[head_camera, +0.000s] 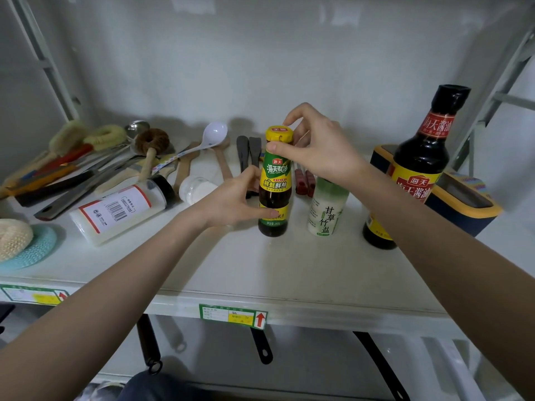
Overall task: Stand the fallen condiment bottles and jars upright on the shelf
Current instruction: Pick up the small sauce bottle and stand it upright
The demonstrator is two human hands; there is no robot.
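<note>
A dark oyster sauce bottle with a yellow cap and green-yellow label stands upright on the white shelf. My left hand grips its lower body; my right hand pinches its cap. Right of it a white salt bottle with a pale green top stands upright. A tall dark soy sauce bottle stands at the right. A white jar with a black cap lies on its side at the left. A small clear jar with white contents lies behind my left hand.
Brushes, spatulas, a white ladle and other utensils lie along the back left. A teal mat with a sponge sits at the left edge. A blue and yellow box stands behind the soy sauce. Pan handles hang below the shelf.
</note>
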